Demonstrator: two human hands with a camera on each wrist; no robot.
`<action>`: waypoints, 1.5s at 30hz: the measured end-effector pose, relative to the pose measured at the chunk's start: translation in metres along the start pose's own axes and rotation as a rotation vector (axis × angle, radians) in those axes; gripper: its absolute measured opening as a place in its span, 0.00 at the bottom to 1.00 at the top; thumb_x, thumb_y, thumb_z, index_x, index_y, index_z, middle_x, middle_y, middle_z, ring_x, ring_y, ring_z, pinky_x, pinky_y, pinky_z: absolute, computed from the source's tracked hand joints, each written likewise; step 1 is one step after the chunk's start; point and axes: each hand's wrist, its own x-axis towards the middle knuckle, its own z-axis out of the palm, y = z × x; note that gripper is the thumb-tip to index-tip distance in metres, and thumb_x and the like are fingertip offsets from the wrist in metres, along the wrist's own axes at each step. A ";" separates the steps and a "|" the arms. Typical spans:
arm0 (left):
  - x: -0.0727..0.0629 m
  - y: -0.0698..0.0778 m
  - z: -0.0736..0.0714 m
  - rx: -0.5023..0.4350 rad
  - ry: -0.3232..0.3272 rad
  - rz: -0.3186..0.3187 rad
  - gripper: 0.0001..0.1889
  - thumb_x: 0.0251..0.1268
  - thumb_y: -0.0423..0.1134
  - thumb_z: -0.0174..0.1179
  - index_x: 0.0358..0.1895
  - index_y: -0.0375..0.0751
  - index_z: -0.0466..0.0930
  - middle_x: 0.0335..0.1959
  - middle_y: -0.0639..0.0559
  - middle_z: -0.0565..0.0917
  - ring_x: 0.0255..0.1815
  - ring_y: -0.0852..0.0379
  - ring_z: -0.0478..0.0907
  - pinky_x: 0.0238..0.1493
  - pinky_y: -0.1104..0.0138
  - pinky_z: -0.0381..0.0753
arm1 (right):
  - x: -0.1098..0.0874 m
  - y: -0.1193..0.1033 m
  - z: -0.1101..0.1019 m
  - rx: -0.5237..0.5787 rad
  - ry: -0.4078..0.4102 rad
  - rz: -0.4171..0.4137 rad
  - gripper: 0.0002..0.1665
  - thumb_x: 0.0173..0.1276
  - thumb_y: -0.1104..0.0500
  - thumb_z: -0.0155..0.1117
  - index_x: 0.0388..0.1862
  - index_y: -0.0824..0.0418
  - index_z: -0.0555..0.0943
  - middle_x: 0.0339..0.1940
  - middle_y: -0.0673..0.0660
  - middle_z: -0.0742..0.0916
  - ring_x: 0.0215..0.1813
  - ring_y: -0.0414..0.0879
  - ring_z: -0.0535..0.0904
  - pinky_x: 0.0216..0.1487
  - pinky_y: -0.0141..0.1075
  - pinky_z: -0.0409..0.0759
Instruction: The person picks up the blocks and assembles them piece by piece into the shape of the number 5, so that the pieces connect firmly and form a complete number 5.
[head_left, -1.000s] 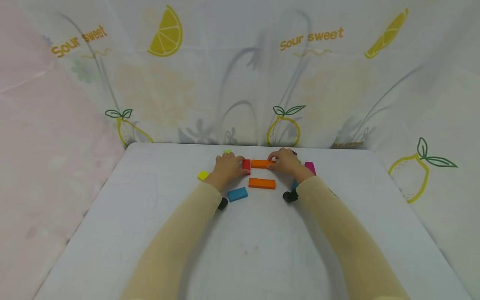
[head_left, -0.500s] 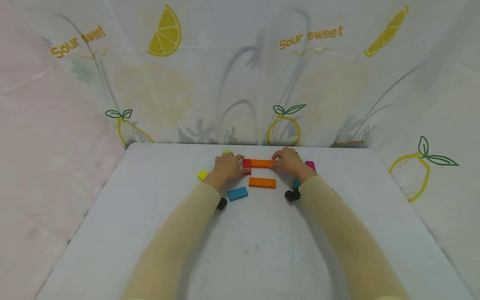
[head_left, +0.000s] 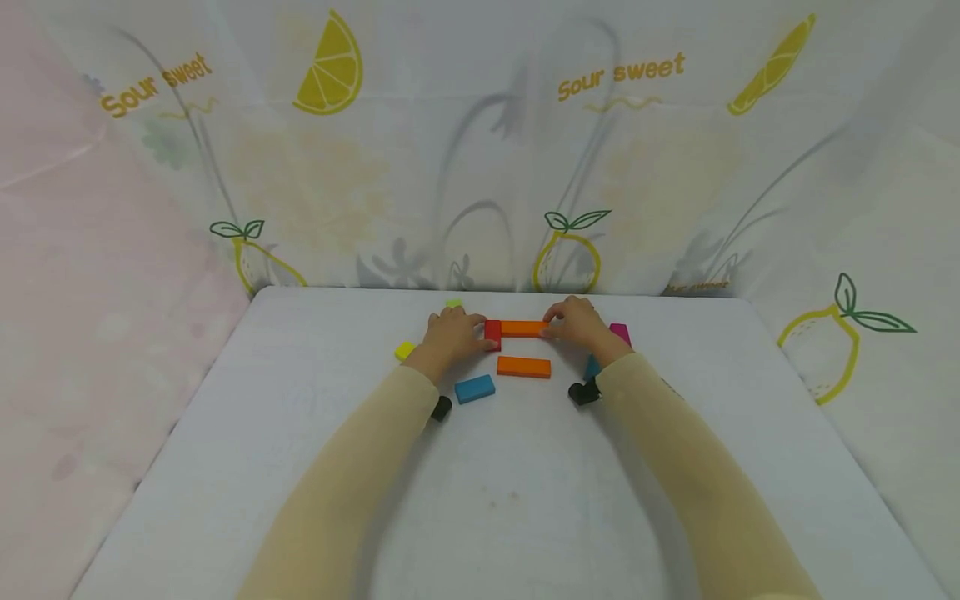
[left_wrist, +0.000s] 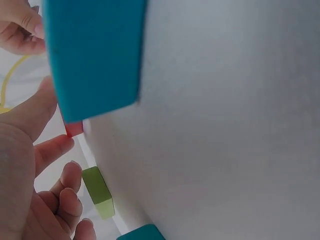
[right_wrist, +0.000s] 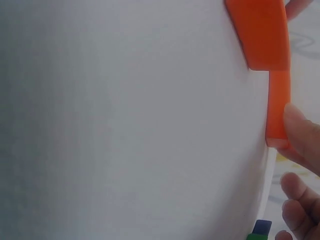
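My left hand [head_left: 452,335] pinches a red block [head_left: 492,335] between thumb and forefinger at its far and near ends. Against the red block's right side lies an orange block [head_left: 523,329], the two set at a right angle. My right hand [head_left: 577,323] pinches that orange block's right end; in the right wrist view the thumb presses its near face. A second orange block [head_left: 523,367] lies nearer me, roughly parallel to the first and apart from it. In the left wrist view a blue block [left_wrist: 95,55] hides most of the red one.
On the white table [head_left: 480,500] lie a blue block [head_left: 475,388], a yellow block [head_left: 405,350], a light green block [head_left: 453,303] and a magenta block [head_left: 620,333]. Another blue block [head_left: 592,367] is partly under my right wrist. A printed curtain [head_left: 420,167] hangs behind the table.
The small gap between the red block and the far orange block has shut, so they now touch. My right hand has shifted slightly right; my left hand has barely moved.
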 end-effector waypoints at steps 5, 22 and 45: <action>-0.003 -0.001 -0.002 0.007 0.007 0.012 0.33 0.66 0.63 0.61 0.70 0.52 0.74 0.58 0.42 0.76 0.57 0.44 0.68 0.58 0.52 0.66 | 0.001 -0.002 0.001 0.008 0.007 0.002 0.19 0.67 0.51 0.71 0.52 0.60 0.85 0.53 0.64 0.79 0.57 0.60 0.67 0.62 0.51 0.68; -0.001 -0.004 -0.001 0.008 0.016 0.014 0.33 0.66 0.63 0.60 0.70 0.52 0.74 0.59 0.42 0.77 0.58 0.44 0.68 0.58 0.52 0.66 | 0.000 -0.008 -0.001 -0.005 0.010 -0.002 0.19 0.68 0.51 0.71 0.52 0.60 0.85 0.53 0.64 0.81 0.57 0.60 0.68 0.62 0.51 0.68; -0.001 -0.001 -0.001 0.002 0.021 0.009 0.33 0.65 0.63 0.62 0.70 0.52 0.75 0.58 0.43 0.77 0.57 0.45 0.68 0.56 0.53 0.66 | -0.014 0.021 -0.041 0.073 0.048 -0.017 0.22 0.73 0.54 0.65 0.59 0.66 0.81 0.54 0.66 0.81 0.56 0.60 0.72 0.62 0.53 0.72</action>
